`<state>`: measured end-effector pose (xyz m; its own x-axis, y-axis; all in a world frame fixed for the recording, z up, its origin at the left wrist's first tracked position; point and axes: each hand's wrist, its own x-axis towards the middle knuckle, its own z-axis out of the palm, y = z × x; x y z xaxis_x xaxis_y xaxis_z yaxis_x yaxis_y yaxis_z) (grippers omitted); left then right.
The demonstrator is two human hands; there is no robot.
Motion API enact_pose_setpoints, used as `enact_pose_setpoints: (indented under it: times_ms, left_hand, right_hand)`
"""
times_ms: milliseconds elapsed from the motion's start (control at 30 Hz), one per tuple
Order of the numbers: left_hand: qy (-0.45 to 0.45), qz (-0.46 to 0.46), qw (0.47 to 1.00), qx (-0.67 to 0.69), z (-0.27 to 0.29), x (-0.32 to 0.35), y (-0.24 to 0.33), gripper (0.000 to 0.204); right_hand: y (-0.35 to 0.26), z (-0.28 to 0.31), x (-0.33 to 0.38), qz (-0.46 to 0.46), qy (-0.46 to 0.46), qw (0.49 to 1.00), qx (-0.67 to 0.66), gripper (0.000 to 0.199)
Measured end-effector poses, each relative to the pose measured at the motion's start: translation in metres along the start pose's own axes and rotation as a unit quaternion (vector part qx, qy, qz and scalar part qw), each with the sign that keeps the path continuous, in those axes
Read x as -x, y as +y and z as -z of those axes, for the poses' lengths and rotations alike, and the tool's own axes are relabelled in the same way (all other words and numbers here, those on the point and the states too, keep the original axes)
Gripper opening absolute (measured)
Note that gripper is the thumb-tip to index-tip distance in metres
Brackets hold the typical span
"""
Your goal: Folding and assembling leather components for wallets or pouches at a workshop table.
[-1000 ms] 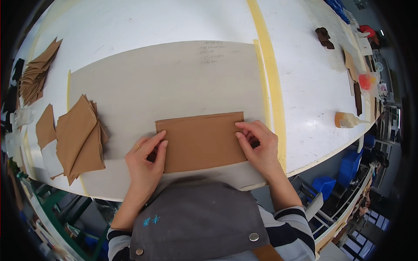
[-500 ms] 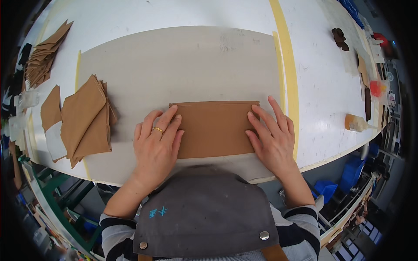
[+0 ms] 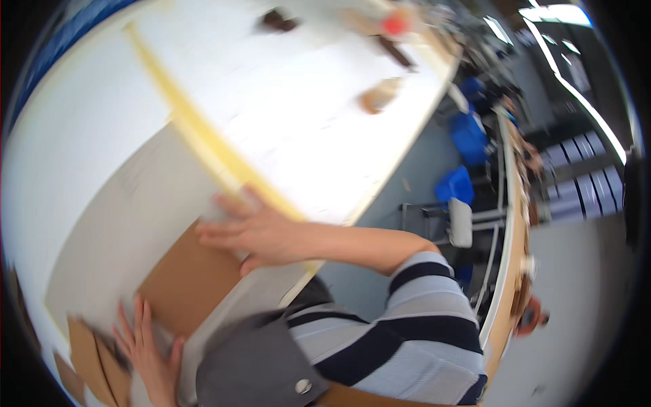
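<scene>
A wide white worktable (image 3: 88, 122) fills the upper left of a tilted, motion-blurred view, its right edge running diagonally down to the person's body. A yellow strip (image 3: 203, 146) crosses it at a slant, with bare tabletop above and to the left. Right of the table edge is an aisle with blue bins (image 3: 468, 136) and a chair (image 3: 458, 224). A grey mat (image 3: 129, 224) lies on the table below the strip. On it, near the table edge, sits a flat brown rectangular sheet (image 3: 193, 281). More brown pieces (image 3: 91, 359) are stacked at the lower left.

The right hand (image 3: 261, 234) reaches across from a striped sleeve, palm down, fingers spread flat, pressing the sheet's upper end near the yellow strip; it grips nothing. The left hand (image 3: 149, 353) lies open, fingers stretched, at the sheet's lower end, just beside the stacked pieces, also only resting.

Half a second ago the view was level and the sheet lay straight ahead between both flat hands; now the head has swung right, so everything sits slanted and low left.
</scene>
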<state>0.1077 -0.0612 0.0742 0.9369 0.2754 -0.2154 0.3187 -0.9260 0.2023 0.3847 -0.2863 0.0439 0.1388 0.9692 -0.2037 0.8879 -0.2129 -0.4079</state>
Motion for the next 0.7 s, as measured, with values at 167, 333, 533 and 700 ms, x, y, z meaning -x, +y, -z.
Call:
enact_pose_setpoints:
  times_ms: [167,333,533,700]
  left_hand:
    - [-0.029,-0.025,0.998,0.054,-0.013,-0.008,-0.007,0.082]
    - [0.000,-0.087,0.993,0.081,-0.023,-0.014,-0.023,0.082]
    - [0.078,-0.041,0.993,0.078,-0.030,-0.039,0.029,0.072]
    - [0.144,-0.068,0.987,0.039,-0.063,-0.046,0.028,0.081]
  right_hand:
    - [0.010,-0.012,0.007,0.006,0.003,0.999,-0.038,0.094]
    - [0.023,0.000,0.015,0.045,-0.028,0.997,-0.048,0.088]
    - [-0.043,-0.055,-0.043,0.058,0.190,0.979,-0.040,0.085]
    - [-0.045,-0.090,-0.071,0.124,0.196,0.968,-0.099,0.083]
